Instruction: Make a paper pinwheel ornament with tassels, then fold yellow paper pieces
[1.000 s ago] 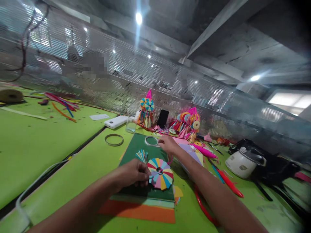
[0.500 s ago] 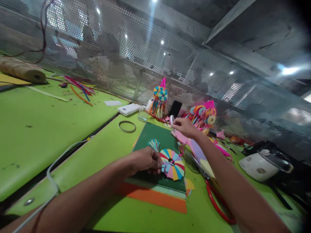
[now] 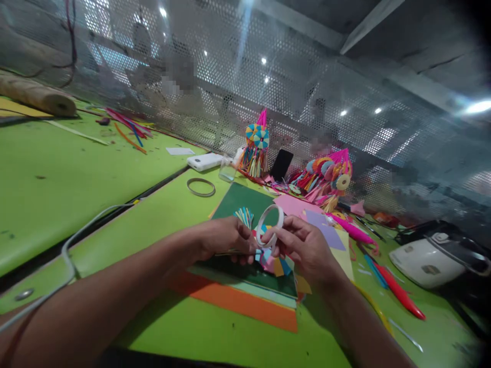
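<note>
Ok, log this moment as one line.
left hand: pinching pale blue piece at multicoloured disc; right hand: holding white ring; beneath: green sheet

Round paper disc [image 3: 279, 267], wedges of pink, blue, yellow. Thin ring-shaped tape roll [image 3: 281, 219], plain white. Paper-strip tassel [image 3: 244, 216], streaked blue, yellow, white. Dark green rectangular paper sheet [image 3: 238, 198]; bright orange paper sheet [image 3: 264, 313]. Lime green bench [image 3: 161, 214], dark specks. Tasselled paper ornament [image 3: 258, 137], blue-and-yellow wheel pattern, magenta top.
</note>
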A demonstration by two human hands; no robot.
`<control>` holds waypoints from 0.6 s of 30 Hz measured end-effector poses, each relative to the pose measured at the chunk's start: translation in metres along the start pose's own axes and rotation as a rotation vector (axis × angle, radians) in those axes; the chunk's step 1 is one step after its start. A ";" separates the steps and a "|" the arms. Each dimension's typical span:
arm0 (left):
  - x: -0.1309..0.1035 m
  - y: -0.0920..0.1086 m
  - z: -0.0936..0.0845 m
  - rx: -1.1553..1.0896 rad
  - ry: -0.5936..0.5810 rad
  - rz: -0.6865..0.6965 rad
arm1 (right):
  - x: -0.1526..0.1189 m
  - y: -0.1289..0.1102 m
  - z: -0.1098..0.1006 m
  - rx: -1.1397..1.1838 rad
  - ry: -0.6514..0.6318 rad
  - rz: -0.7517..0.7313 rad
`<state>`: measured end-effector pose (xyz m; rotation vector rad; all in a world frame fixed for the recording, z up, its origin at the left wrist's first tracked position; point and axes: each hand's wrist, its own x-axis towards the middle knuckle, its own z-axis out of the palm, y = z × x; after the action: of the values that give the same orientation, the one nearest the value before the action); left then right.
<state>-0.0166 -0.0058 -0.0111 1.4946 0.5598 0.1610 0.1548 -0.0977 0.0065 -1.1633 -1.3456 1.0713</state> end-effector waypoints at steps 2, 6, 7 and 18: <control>0.000 0.001 0.000 0.005 -0.002 0.004 | -0.003 0.000 -0.001 -0.014 0.019 0.016; 0.002 0.000 0.003 -0.009 -0.019 0.013 | -0.006 0.002 0.002 -0.064 0.043 -0.026; 0.002 -0.001 0.003 -0.028 -0.021 0.016 | -0.007 0.004 0.002 -0.069 0.042 -0.045; -0.001 0.001 0.008 -0.163 -0.003 -0.002 | -0.006 0.013 0.003 -0.203 0.065 -0.147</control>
<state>-0.0134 -0.0132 -0.0106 1.3359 0.5330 0.1978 0.1533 -0.1022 -0.0079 -1.2145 -1.4900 0.7997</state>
